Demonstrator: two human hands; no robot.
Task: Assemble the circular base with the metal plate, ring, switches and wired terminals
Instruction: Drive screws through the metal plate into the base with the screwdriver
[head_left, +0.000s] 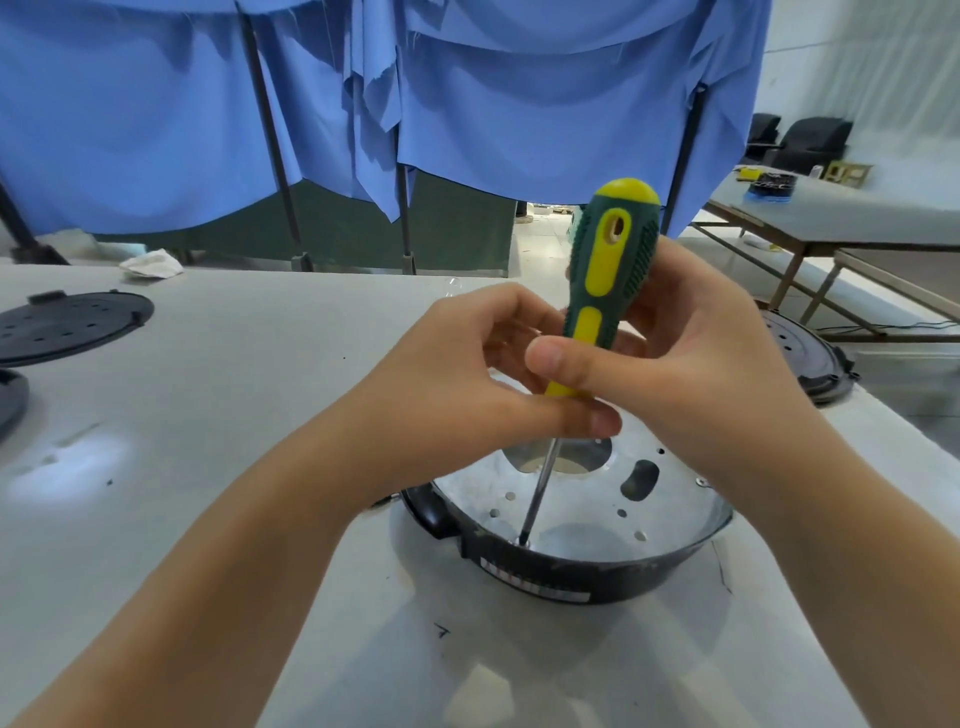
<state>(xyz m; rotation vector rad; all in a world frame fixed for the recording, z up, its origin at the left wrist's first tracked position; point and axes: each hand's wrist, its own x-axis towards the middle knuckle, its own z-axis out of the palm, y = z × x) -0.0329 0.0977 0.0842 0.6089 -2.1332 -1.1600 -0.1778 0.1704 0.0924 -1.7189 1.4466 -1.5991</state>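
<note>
A black circular base (566, 574) sits on the table in front of me, with a shiny metal plate (582, 512) full of holes lying inside it. A green and yellow screwdriver (608, 265) stands nearly upright, its tip down at a screw near the plate's front edge (523, 540). My right hand (696, 353) grips the handle, thumb across the yellow lower part. My left hand (467, 379) pinches the bottom of the handle where the shaft begins. Ring, switches and wired terminals are not in sight.
A black perforated disc (67, 325) lies at the far left, another dark part (10, 400) at the left edge. A second round black base (810, 358) sits behind my right hand. Crumpled white cloth (151, 264) lies at the table's back. Blue curtains (467, 104) hang behind; another table (841, 213) stands right.
</note>
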